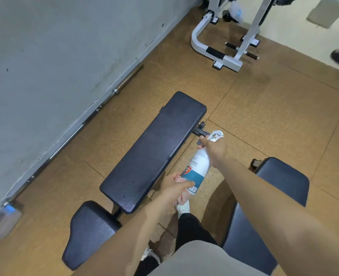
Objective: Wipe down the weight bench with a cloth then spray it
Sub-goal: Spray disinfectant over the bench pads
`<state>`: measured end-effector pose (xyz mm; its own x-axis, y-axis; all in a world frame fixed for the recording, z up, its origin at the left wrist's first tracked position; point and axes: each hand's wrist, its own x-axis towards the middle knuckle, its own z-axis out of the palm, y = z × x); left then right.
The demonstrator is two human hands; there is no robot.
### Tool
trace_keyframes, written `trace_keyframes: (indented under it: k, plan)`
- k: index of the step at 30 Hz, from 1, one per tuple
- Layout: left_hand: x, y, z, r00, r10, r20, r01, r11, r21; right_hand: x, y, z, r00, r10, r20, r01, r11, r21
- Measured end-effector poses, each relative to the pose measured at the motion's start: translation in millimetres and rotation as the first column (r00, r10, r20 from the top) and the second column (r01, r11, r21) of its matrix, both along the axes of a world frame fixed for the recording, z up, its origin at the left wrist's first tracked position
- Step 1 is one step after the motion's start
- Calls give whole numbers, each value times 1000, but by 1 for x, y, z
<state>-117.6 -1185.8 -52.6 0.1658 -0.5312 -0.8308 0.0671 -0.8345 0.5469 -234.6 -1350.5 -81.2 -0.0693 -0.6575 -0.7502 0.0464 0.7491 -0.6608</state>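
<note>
While hands (177, 187) (214, 149) grip the bottle (197, 166), the bench (154, 148) lies alongside.

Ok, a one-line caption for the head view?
Left hand grips the base of the spray bottle, right hand its top along with a white cloth, beside the dark weight bench.

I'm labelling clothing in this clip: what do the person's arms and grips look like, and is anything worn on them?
Both arms are bare as far as the frame shows, with no sleeves in view. The left grip and right grip are ungloved. No watch, band or ring shows on the parts of the wrists and fingers that are visible.
</note>
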Motion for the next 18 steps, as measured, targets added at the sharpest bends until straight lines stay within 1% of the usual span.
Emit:
trace_keyframes:
  k: [3,6,10,12,15,18]
  plan:
    - [-5,-12,-1,1000,7,25,-8,1000,13,-5,-13,-1,1000,6,20,-6,1000,-13]
    - [-6,-6,0,999,21,30,-22,999,25,-4,-8,-4,999,17,30,-18,1000,24]
    - [-5,22,0,998,56,20,-57,998,40,9,10,-7,992,130,11,-130,989,77]
    - [-5,43,-2,996,84,3,-84,995,50,19,25,-5,977,215,-11,-213,974,76]
    - [-4,80,-6,986,167,-21,-166,985,55,35,54,-10,941,335,-54,-332,942,54]
    - [4,122,-6,966,254,-48,-251,966,53,53,94,-11,925,369,-88,-366,929,57]
